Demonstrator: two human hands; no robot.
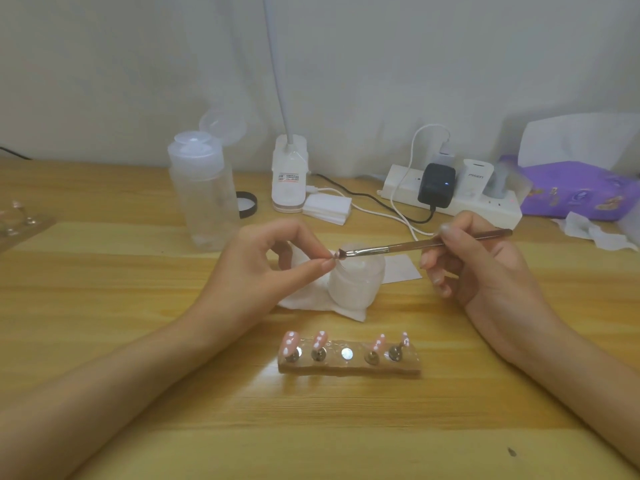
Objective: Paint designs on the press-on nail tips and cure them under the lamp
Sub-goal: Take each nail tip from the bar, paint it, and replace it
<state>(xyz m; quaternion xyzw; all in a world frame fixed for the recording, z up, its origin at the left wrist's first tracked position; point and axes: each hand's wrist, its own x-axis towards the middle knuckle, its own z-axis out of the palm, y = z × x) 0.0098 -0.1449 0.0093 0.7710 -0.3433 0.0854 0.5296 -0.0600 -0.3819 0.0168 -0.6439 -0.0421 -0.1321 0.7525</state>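
Fingers [311, 266] of left hand [273, 258] pinch one small nail tip [334, 255] just above the white jar [356, 282]. Right hand [485, 271] grips the brush [415, 244], bristles touching that tip. Four pink dotted tips [320, 339] stand on the holder [349, 363], on the bench [207, 410] between both forearms, nearer than the jar.

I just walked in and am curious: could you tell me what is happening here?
A person is painting press-on nails. Their left hand pinches a small piece, probably a nail tip, above a white jar, and their right hand holds a thin brush with its bristles on it. Four pink tips with white dots stand on the wooden holder; its middle spot is empty.
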